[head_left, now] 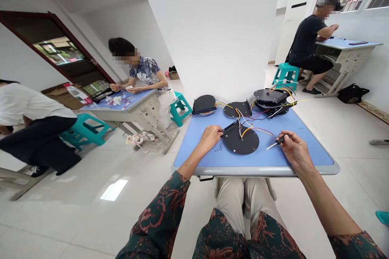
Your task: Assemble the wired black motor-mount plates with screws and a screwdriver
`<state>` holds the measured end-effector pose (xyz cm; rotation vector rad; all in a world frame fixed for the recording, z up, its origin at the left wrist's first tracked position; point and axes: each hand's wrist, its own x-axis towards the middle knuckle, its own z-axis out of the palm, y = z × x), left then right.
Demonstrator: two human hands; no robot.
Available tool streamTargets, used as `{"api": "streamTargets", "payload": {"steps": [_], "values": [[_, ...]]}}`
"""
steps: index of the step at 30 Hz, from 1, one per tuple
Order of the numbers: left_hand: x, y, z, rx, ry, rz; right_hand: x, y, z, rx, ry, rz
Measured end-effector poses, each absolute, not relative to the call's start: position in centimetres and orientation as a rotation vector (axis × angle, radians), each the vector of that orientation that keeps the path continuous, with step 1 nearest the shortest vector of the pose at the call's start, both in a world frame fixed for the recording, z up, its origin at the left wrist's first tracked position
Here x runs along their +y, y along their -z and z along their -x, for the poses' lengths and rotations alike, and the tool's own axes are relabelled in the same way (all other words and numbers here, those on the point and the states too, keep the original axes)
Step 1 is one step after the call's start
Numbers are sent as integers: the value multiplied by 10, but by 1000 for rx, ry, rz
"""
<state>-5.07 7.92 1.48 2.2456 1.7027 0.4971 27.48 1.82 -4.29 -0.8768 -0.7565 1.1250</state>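
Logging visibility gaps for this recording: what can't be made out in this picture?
All in the head view:
Screwdriver: the right hand hides part of its handle; its tip is too small to identify.
Small metal pieces: too small to count.
Disc stack: the top disc hides much of those below.
Bracket on the near disc: the left hand covers its end.
Teal object: cut off by the right edge.

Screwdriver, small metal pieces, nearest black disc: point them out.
Screwdriver point(279, 141), head view: front of its handle.
Small metal pieces point(219, 146), head view: cluster's middle.
Nearest black disc point(241, 144), head view: flat top face.
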Motion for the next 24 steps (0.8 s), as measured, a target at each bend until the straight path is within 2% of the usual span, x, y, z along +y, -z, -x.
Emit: {"api": "streamTargets", "payload": {"steps": [9,16,21,24], "values": [[107,-5,4,1479,-530,-2358,18,44,-272,-748,-1128,818],[137,18,-7,1272,-745,-2357,15,41,-270,-795,-1108,813],[136,17,-12,1277,-784,-2342,11,24,-265,-928,-1107,786],[106,21,-23,1462,-906,-2336,17,2,-265,-1017,-1078,744]]}}
